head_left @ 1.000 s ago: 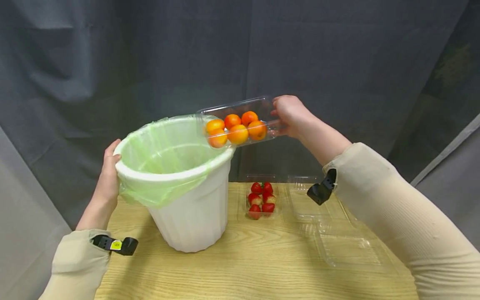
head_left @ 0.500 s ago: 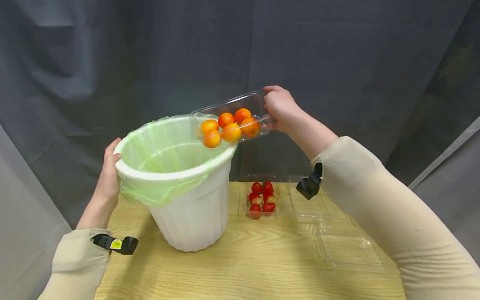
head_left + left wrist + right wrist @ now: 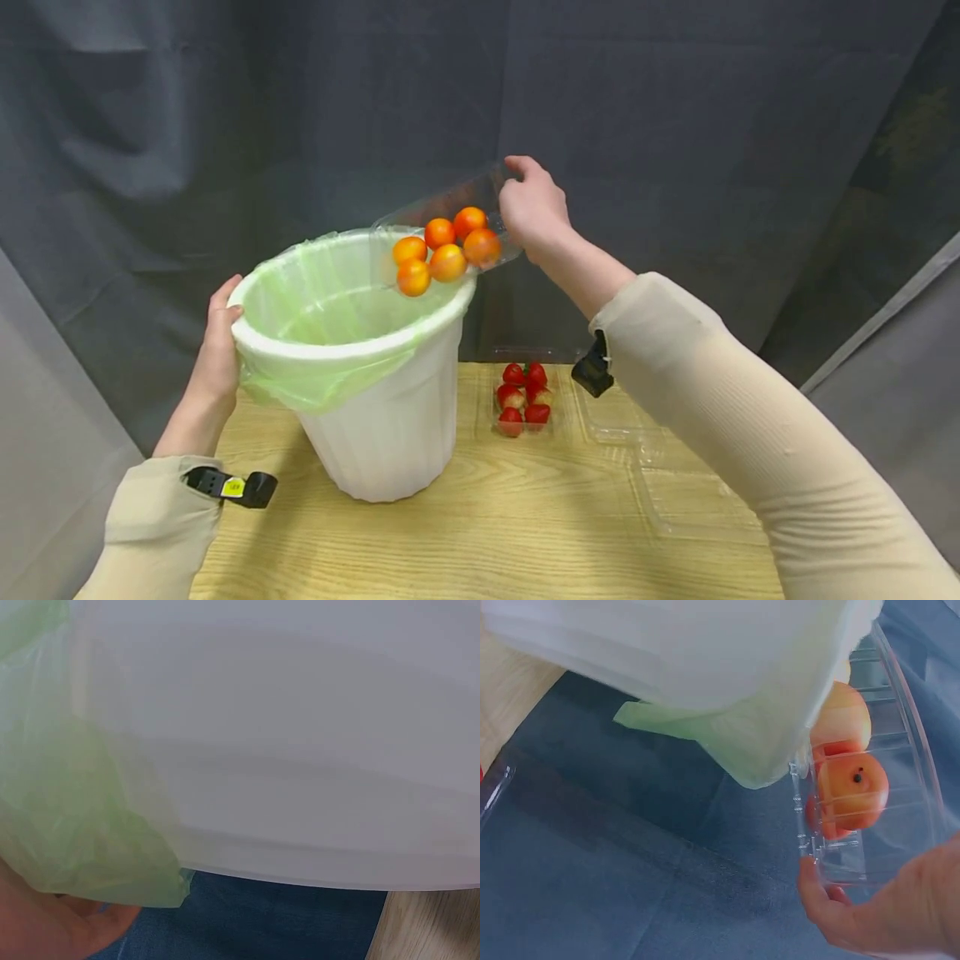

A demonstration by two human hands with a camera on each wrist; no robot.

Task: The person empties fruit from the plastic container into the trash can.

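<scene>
A white bin (image 3: 382, 425) lined with a green bag (image 3: 322, 308) stands on the wooden table (image 3: 487, 525). My left hand (image 3: 217, 350) grips the bin's left rim; in the left wrist view only the bin wall (image 3: 300, 750) and the bag's edge (image 3: 67, 825) show. My right hand (image 3: 532, 208) holds a clear plastic tray (image 3: 442, 217) tilted down over the bin's far right rim. Several orange fruits (image 3: 446, 246) have slid to the tray's low end. In the right wrist view the tray (image 3: 900, 772) with the fruits (image 3: 851, 787) sits beside the bin's rim.
A clear tray of strawberries (image 3: 525, 400) lies on the table right of the bin. Empty clear trays (image 3: 675, 492) lie further right, partly behind my right sleeve. A dark curtain hangs behind the table.
My right hand has risen and moved left, tipping the tray more steeply over the bin. The fruits have slid toward its low end. The left hand has not moved.
</scene>
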